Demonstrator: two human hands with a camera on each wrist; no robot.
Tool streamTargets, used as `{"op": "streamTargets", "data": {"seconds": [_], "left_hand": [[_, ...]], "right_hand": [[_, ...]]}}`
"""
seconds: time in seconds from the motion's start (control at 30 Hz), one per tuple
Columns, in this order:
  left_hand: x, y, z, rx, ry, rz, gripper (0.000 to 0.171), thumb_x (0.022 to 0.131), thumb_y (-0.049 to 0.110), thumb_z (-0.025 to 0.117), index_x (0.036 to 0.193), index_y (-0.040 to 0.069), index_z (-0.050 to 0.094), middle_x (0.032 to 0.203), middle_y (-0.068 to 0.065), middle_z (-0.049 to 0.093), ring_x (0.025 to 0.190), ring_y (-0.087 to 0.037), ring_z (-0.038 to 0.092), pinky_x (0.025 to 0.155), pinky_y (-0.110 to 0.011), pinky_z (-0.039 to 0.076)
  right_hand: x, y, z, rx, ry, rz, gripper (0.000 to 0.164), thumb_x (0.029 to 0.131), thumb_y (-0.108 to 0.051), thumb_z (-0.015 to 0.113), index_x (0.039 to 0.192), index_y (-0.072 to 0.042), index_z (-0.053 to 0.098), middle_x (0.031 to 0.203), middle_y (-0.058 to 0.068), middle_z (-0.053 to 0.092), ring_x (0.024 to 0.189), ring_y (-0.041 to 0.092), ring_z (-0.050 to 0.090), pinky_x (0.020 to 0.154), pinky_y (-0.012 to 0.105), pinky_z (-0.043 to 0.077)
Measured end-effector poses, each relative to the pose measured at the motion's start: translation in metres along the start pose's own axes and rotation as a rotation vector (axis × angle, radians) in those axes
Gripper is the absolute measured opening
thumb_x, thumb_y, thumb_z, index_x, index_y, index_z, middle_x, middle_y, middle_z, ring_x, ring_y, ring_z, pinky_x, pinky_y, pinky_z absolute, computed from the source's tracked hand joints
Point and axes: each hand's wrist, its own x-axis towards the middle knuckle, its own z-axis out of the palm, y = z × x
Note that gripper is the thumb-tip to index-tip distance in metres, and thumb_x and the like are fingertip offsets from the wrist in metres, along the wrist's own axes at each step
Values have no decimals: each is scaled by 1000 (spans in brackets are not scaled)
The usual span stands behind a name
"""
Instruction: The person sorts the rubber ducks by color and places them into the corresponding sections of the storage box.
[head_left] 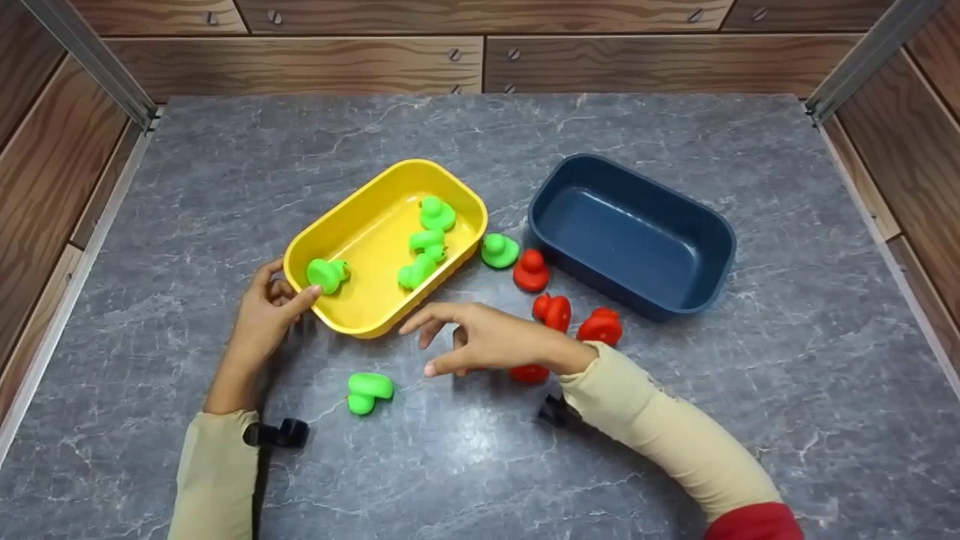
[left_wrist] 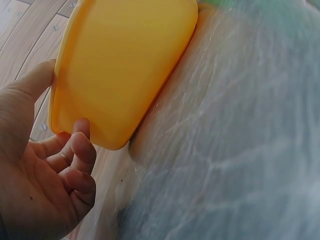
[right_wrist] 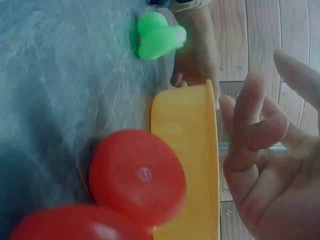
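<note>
My left hand (head_left: 270, 307) grips the near-left corner of a yellow tub (head_left: 360, 217), thumb over the rim and fingers against the outer wall. The left wrist view shows that grip on the tub's end (left_wrist: 120, 75). Inside the tub, a green rubber duck (head_left: 325, 276) sits near my thumb, and several more green ducks lie along the right side. My right hand (head_left: 480, 337) holds nothing, its fingers loosely bent in front of the tub. A green duck (head_left: 369, 391) lies on its side between the two hands. Another green duck (head_left: 500, 250) stands just beyond the tub's right side.
A dark blue tub (head_left: 634, 232) stands at the right. Several red rubber ducks (head_left: 531, 270) lie in front of it, some partly hidden under my right wrist. The grey marbled tabletop (head_left: 465, 480) is bounded by wood-patterned walls (head_left: 300, 64).
</note>
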Motion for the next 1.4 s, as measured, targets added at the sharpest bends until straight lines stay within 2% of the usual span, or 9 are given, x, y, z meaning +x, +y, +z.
{"op": "streamTargets", "data": {"seconds": [0.2,0.27,0.33,0.4,0.5,0.57,0.7,1.07,1.4], "left_hand": [[0,1,0,1,-1,-8,64,89,20,69,143,6,37,73,8,52,57,-4,45,53,-19,39],[0,1,0,3,-1,-10,64,89,20,69,143,6,37,73,8,52,57,-3,45,53,-19,40],[-1,1,0,3,2,-11,64,89,20,70,142,6,38,74,7,52,58,-3,45,54,-19,40],[-1,2,0,-2,4,-10,63,89,20,70,142,6,38,74,7,52,58,-3,45,54,-19,40],[0,2,1,-6,9,-10,63,89,19,70,141,6,38,73,7,51,58,-3,45,53,-19,40],[0,2,0,-4,10,-11,63,89,19,70,141,6,38,73,7,51,57,-3,45,53,-19,40],[-1,1,-1,-5,9,-4,62,89,19,70,141,6,38,73,8,52,57,-3,45,52,-19,40],[-1,1,-1,-1,-7,17,63,90,19,69,142,6,37,74,8,54,56,-4,47,52,-20,41],[0,0,-1,-18,-11,5,63,89,16,69,142,6,37,73,9,53,57,-4,45,53,-19,40]], "right_hand": [[10,-3,10,-152,-103,0,59,87,-19,72,141,-19,47,131,15,58,68,22,58,68,24,50],[15,-4,14,-189,-131,-3,61,87,-18,73,141,-19,46,132,15,57,72,20,59,70,20,47],[19,-4,17,-213,-154,-2,62,86,-18,74,142,-19,46,133,16,56,84,22,62,75,20,48],[23,-5,21,-236,-174,-1,64,85,-17,75,142,-19,46,135,14,55,101,25,62,86,24,49],[28,-5,25,-292,-206,12,65,84,-19,76,142,-21,46,138,11,52,121,23,54,100,32,44],[31,-6,27,-336,-221,24,65,84,-22,76,142,-24,45,138,9,52,127,22,50,106,34,40],[38,-8,30,-402,-229,47,64,85,-26,75,142,-27,45,135,11,53,126,21,51,103,33,42],[56,-4,36,-504,-247,43,64,84,-25,76,142,-24,47,133,10,54,121,19,53,101,29,43],[65,1,39,-546,-236,11,61,83,-21,77,138,-23,52,124,9,63,99,17,60,88,26,46]]}}
